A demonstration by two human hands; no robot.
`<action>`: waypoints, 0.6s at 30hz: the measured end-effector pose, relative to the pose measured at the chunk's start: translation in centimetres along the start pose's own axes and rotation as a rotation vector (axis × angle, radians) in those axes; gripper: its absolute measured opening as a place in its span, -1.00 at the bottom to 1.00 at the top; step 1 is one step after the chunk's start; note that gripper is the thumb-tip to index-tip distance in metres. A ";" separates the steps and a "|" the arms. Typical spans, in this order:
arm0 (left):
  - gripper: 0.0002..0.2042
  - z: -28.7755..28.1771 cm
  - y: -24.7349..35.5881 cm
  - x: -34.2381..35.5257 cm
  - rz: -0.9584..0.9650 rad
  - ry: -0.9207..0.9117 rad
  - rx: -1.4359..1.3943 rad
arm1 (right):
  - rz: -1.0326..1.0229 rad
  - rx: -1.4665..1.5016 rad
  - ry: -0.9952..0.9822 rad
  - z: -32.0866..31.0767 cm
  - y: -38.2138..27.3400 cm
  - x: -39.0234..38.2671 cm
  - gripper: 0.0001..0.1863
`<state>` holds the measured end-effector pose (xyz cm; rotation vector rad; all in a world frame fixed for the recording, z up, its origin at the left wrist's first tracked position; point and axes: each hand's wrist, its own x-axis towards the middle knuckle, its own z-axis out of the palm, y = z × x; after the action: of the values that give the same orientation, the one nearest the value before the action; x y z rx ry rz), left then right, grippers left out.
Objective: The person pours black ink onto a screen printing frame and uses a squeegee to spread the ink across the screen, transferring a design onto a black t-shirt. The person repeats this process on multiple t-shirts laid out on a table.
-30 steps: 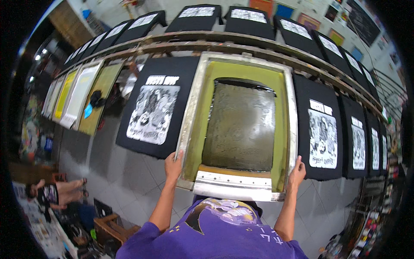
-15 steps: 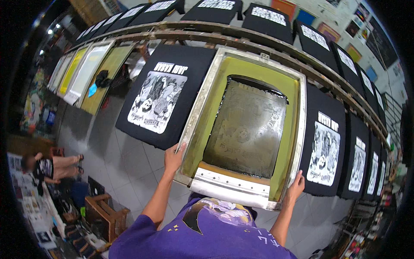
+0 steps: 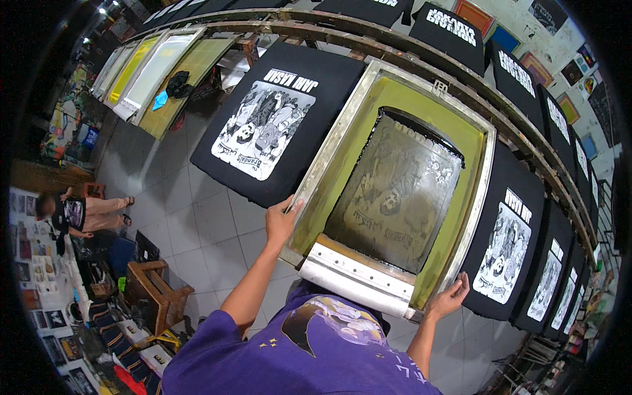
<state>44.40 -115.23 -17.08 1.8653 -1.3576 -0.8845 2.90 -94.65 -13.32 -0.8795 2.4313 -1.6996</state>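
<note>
A silkscreen frame (image 3: 337,131) with a pale metal rim and yellow-green mesh lies tilted in front of me. Dark ink (image 3: 388,204) covers the middle of its mesh, thickest along the far edge, and a printed design shows through. Across the near end rests a wide squeegee (image 3: 355,280) with a silvery holder and brown blade. My left hand (image 3: 281,222) grips the frame's left rim near its lower corner. By the lower right rim, my right hand (image 3: 449,299) has its fingers spread; whether it touches the rim is unclear.
Black printed shirts lie to the left (image 3: 273,125) and right (image 3: 503,243) of the frame. A rail (image 3: 316,29) runs behind it, with more shirts beyond. Other screens (image 3: 158,72) lean at the far left. A person (image 3: 85,214) and a wooden stool (image 3: 155,289) are at the left.
My right hand has loosened from the rim and its fingers have spread. My left hand keeps its hold. The whole view has shifted and turned slightly.
</note>
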 end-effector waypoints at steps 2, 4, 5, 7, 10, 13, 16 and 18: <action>-0.54 0.3 -0.5 -0.6 0.021 0.050 -0.037 | -0.265 -0.146 -0.046 -0.8 -2.6 -0.4 -0.50; -0.57 0.5 -0.6 -1.0 0.091 0.094 -0.129 | -0.228 -0.150 -0.726 -2.6 -6.1 -2.0 -0.41; -0.58 0.4 -0.4 -1.2 0.084 0.133 -0.149 | -0.365 -0.215 -0.979 -3.0 -7.6 -2.6 -0.32; -0.61 0.0 0.3 -1.6 0.063 0.175 -0.205 | -0.645 -0.341 -1.099 -2.8 -9.9 -4.7 -0.37; -0.64 -1.0 2.6 -2.3 0.091 0.204 -0.205 | -0.853 -0.591 -1.064 -2.5 -11.1 -6.1 -0.37; -0.63 -2.2 5.5 -4.9 0.217 0.202 -0.148 | -0.863 -0.616 -1.113 -2.3 -10.8 -5.4 -0.38; -0.59 -3.0 8.5 -8.5 0.564 -0.063 -0.031 | -0.790 -0.550 -1.131 -2.4 -10.9 -3.9 -0.39; -0.51 -3.3 10.1 -10.1 0.765 -0.281 0.062 | -0.772 -0.510 -1.110 -2.1 -11.3 -3.0 -0.41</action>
<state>39.47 -107.58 -5.52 1.1082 -2.0777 -0.7036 9.43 -94.10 -3.38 -2.2188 1.7313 -0.2653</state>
